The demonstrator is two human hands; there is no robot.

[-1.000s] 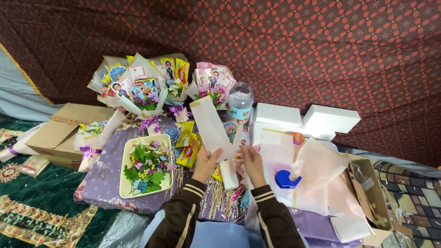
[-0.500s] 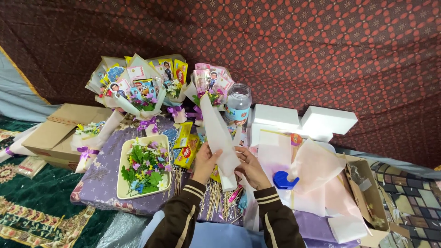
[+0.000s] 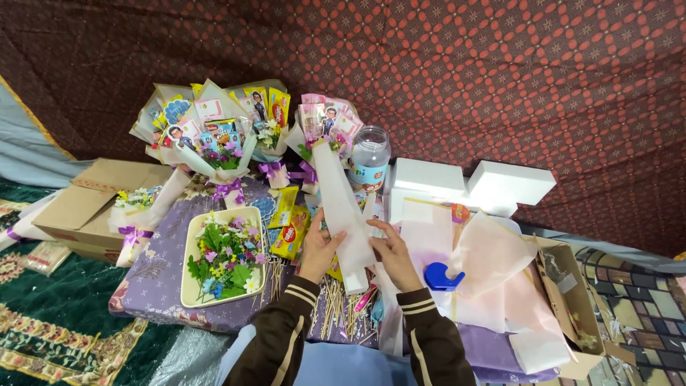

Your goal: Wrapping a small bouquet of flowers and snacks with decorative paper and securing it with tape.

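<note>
Both hands close on a long white folded sheet of wrapping paper, which stands tilted, its lower end low between the wrists and its upper end leaning away toward the far bouquets. The left hand grips the paper's left edge, thumb laid across its face and fingers curled behind, palm turned inward. The right hand meets it from the other side, fingertips pinching the right edge a little lower, thumb pointing up. Both wrists rise from dark brown sleeves with tan stripes at the cuffs, forearms angled in toward each other.

Just under the grip lies a scatter of thin wooden skewers on the purple cloth-covered surface. Just right of the right hand sits a blue tape dispenser, with loose pale pink tissue sheets beyond it. Left of the left hand are yellow snack packets, then a cream tray of small artificial flowers. Beyond the paper's top stand a clear jar and wrapped snack bouquets. Farther right are white foam blocks; far left, a flat cardboard box.
</note>
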